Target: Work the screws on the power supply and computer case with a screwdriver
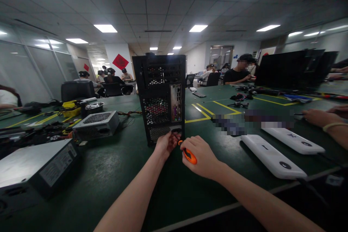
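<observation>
A black computer tower case (159, 90) stands upright on the green table, its rear side facing me. A power supply with a honeycomb grille (160, 134) is fitted in its bottom. My right hand (201, 156) is closed around the orange handle of a screwdriver (190, 156), whose shaft points up and left at the case's lower right rear corner. Beside the shaft's tip, my left hand (166, 145) has its fingers pinched together against the power supply. What they pinch, if anything, is hidden.
Two loose power supplies (96, 125) (38, 172) lie to the left, near cables and a metal bowl (94, 106). On the right are two white devices (274, 156) (293, 139) and a co-worker's hand (320, 119). Black monitors (288, 69) stand farther back.
</observation>
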`<state>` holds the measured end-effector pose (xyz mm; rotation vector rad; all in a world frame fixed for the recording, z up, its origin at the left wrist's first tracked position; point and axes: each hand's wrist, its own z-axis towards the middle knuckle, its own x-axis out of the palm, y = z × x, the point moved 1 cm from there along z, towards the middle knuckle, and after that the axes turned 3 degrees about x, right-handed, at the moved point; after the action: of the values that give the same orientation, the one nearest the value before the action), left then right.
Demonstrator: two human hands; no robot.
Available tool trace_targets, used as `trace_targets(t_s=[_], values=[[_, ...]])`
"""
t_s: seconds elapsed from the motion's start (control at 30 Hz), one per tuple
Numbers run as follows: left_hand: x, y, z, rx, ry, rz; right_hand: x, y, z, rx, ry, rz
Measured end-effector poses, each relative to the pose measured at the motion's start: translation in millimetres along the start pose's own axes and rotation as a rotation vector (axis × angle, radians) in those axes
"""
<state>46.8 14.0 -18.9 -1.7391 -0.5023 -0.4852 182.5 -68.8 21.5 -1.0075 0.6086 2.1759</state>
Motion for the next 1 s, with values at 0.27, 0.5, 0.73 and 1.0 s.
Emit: trace_targets(t_s=[0.27,0.5,0.73,1.0], values=[[-0.4,0.2,1.8,0.011,-0.015,0.002,1.4,-1.8,-0.2,0.04,-0.037,0.062],[6.2,-1.6,-4.0,0.035,-0.054,0.029,-1.2,-3.9,-0.1,-0.081,-0.057,0.064],[5.3,3.1,0.4,0.065,-0.111,0.099,-14.3,-17.7,-1.0,0.069,-0.396,0.155],[7.4,7.8,-0.6,0.163,-0.151,0.263,10.4,-31.1,10.9,0.133,0.133,-0.258]])
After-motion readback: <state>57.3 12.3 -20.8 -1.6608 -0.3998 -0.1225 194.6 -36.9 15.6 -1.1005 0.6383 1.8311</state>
